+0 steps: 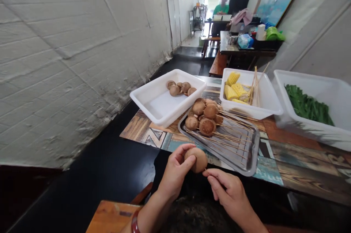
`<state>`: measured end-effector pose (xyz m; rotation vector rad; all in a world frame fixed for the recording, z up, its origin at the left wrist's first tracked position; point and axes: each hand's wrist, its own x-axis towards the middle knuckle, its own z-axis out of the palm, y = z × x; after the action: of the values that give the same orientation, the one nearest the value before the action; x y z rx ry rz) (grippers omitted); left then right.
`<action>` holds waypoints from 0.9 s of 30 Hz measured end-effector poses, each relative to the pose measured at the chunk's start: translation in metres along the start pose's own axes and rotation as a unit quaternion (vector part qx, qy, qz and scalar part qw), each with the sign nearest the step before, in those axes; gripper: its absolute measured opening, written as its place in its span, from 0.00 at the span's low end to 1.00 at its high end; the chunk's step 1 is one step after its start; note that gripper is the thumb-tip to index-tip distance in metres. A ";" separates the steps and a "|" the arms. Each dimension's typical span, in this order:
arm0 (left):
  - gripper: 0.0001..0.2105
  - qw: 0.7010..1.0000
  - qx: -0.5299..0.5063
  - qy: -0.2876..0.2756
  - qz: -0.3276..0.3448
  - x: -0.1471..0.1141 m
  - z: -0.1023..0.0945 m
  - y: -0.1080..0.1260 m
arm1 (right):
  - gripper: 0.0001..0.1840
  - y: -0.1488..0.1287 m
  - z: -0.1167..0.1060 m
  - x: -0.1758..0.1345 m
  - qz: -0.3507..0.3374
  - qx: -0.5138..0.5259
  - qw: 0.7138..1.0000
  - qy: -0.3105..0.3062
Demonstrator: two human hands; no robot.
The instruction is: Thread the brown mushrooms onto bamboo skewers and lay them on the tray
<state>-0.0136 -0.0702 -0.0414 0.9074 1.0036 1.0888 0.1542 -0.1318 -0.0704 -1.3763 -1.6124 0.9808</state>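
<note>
My left hand [178, 167] is closed around a brown mushroom [199, 160], thumb across its cap. At the mushroom's lower right edge a short bit of thin wooden skewer [205, 169] shows, and my right hand [226, 187] pinches it; the rest of the skewer is hidden. Just beyond my hands lies a metal tray [253, 152]. Skewered mushrooms [207, 126] are heaped at its left end, their sticks pointing right. Behind it on the left, a white tub [153, 106] holds several loose mushrooms [174, 90].
A white tub [270, 110] with corn pieces [233, 78] and upright skewers [255, 86] stands behind the tray. Another white tub [340, 97] at the right holds green leaves [309, 105]. A wooden stool [109, 214] is at lower left. Far back, a person [221, 9] sits at a table.
</note>
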 end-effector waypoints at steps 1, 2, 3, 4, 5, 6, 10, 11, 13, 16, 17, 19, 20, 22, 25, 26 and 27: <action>0.18 1.000 -0.014 0.004 -0.002 0.001 0.000 -0.001 | 0.18 0.000 0.002 0.000 0.029 0.023 0.999 -0.008; 0.19 1.000 -0.025 0.006 -0.002 0.001 0.000 -0.002 | 0.20 0.000 0.004 0.000 0.058 0.049 0.997 -0.016; 0.19 0.999 -0.034 0.007 -0.001 0.001 0.000 -0.002 | 0.22 -0.001 0.006 0.000 0.086 0.077 0.993 -0.023; 0.20 0.999 -0.038 0.007 0.002 0.001 0.000 -0.002 | 0.23 -0.002 0.008 0.001 0.110 0.103 0.988 -0.028; 0.20 0.999 -0.040 0.006 0.005 0.001 0.000 -0.002 | 0.25 -0.003 0.010 0.001 0.130 0.126 0.983 -0.031; 0.20 0.999 -0.040 0.005 0.007 0.000 0.000 -0.002 | 0.26 -0.005 0.011 0.001 0.144 0.144 0.979 -0.032; 0.21 0.999 -0.040 0.013 0.009 -0.002 -0.001 0.000 | 0.26 -0.009 0.016 0.001 0.159 0.177 0.971 -0.026; 0.22 0.999 -0.040 0.014 0.008 -0.003 -0.002 0.000 | 0.26 -0.010 0.017 0.002 0.160 0.183 0.970 -0.025; 0.22 0.999 -0.043 0.015 0.006 -0.003 -0.003 0.000 | 0.25 -0.010 0.018 0.002 0.162 0.189 0.968 -0.024; 0.23 0.999 -0.048 0.012 -0.001 -0.003 -0.006 0.000 | 0.24 -0.009 0.020 0.002 0.167 0.189 0.967 -0.020; 0.23 0.999 -0.050 0.011 -0.001 -0.003 -0.007 -0.001 | 0.25 -0.008 0.021 0.002 0.168 0.189 0.967 -0.019; 0.22 0.998 -0.054 0.010 0.003 -0.002 -0.009 -0.002 | 0.25 -0.008 0.022 0.002 0.166 0.195 0.967 -0.019; 0.21 0.998 -0.059 0.008 0.002 -0.002 -0.011 -0.002 | 0.25 -0.008 0.023 0.002 0.164 0.198 0.966 -0.020; 0.20 0.997 -0.076 0.003 -0.008 -0.001 -0.013 -0.003 | 0.25 -0.009 0.023 0.002 0.163 0.201 0.966 -0.023; 0.20 0.994 -0.107 -0.016 -0.035 0.001 -0.013 -0.004 | 0.24 -0.011 0.024 0.003 0.161 0.201 0.966 -0.031; 0.20 0.992 -0.119 -0.027 -0.042 0.002 -0.013 -0.003 | 0.24 -0.012 0.025 0.003 0.160 0.202 0.966 -0.035; 0.20 0.989 -0.134 -0.041 -0.047 0.002 -0.013 -0.003 | 0.24 -0.013 0.025 0.004 0.159 0.202 0.966 -0.038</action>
<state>-0.0249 -0.0672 -0.0483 0.6740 0.8022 1.0680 0.1262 -0.1313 -0.0681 -1.3414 -1.1718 1.4763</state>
